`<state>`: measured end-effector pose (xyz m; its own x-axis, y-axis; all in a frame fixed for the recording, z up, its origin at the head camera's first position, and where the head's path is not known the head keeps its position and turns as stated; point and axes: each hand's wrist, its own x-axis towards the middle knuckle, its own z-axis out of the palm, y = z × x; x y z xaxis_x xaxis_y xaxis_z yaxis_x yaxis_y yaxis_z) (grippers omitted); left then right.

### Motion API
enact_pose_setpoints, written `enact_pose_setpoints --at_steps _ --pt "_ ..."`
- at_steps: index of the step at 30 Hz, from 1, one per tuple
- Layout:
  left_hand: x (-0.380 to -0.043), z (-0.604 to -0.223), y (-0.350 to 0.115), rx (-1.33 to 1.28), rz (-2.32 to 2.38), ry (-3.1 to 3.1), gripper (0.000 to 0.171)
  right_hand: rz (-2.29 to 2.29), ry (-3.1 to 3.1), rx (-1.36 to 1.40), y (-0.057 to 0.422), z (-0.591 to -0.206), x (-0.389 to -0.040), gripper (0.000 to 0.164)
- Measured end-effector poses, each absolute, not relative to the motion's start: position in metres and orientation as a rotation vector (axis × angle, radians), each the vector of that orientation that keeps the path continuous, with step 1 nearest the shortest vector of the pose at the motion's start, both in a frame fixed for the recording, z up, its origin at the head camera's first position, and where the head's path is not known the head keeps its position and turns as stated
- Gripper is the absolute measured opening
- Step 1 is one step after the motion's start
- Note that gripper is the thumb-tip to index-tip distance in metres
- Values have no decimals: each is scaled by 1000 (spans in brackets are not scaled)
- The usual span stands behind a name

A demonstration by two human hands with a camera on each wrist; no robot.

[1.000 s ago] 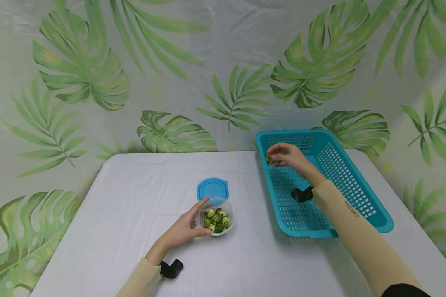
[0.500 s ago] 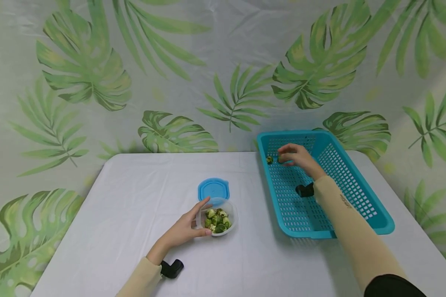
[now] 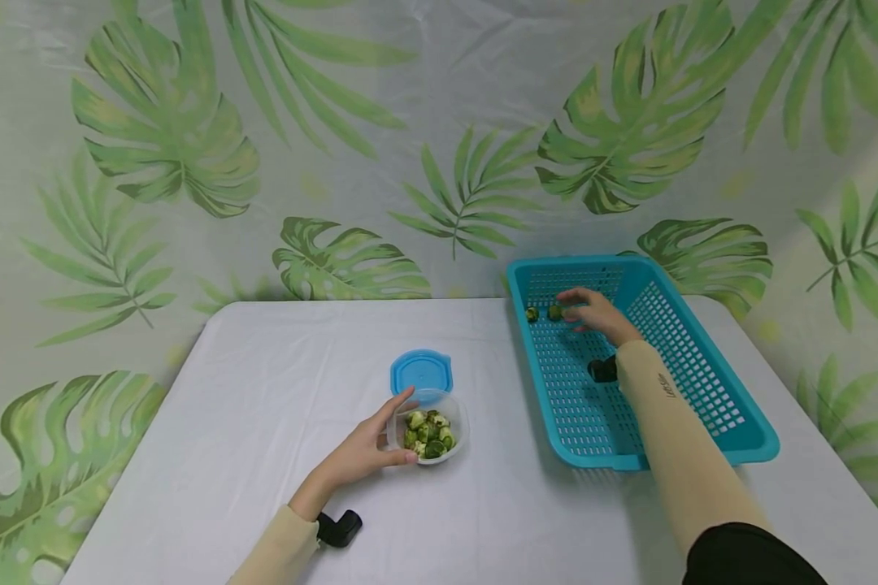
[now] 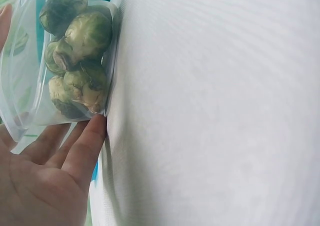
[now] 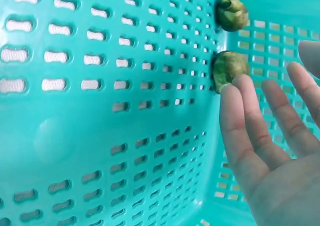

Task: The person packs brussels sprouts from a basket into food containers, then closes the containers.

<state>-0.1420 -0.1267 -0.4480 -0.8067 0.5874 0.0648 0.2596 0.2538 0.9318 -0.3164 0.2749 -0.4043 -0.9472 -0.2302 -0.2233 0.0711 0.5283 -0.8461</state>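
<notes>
My left hand (image 3: 362,447) holds a small clear plastic container (image 3: 459,435) between thumb and fingers on the white table. Several Brussels sprouts (image 4: 82,46) lie inside it, seen through its side in the left wrist view. Over the turquoise basket, my right hand (image 3: 593,315) has its fingers extended and holds nothing. Its fingertips (image 5: 231,93) are right by a Brussels sprout (image 5: 231,68) on the basket floor; whether they touch it I cannot tell. Another Brussels sprout (image 5: 232,13) lies a little farther off, close to the basket's left wall.
The turquoise perforated basket (image 3: 537,390) stands on the right of the white table (image 3: 263,390), its raised walls around my right hand. Just behind the container lies a blue lid (image 3: 419,370). A leaf-patterned cloth (image 3: 446,122) hangs behind the table.
In the basket my right hand has moved right, its fingers opening away from the nearer sprout. Two sprouts now show where the hand hid them. My left hand stays put on the container.
</notes>
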Motion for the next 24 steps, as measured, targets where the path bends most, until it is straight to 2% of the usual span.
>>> enact_pose_setpoints --at_steps 24 --pt "-142 -447 -127 781 1577 2231 87 -982 2545 -204 270 -419 -327 61"
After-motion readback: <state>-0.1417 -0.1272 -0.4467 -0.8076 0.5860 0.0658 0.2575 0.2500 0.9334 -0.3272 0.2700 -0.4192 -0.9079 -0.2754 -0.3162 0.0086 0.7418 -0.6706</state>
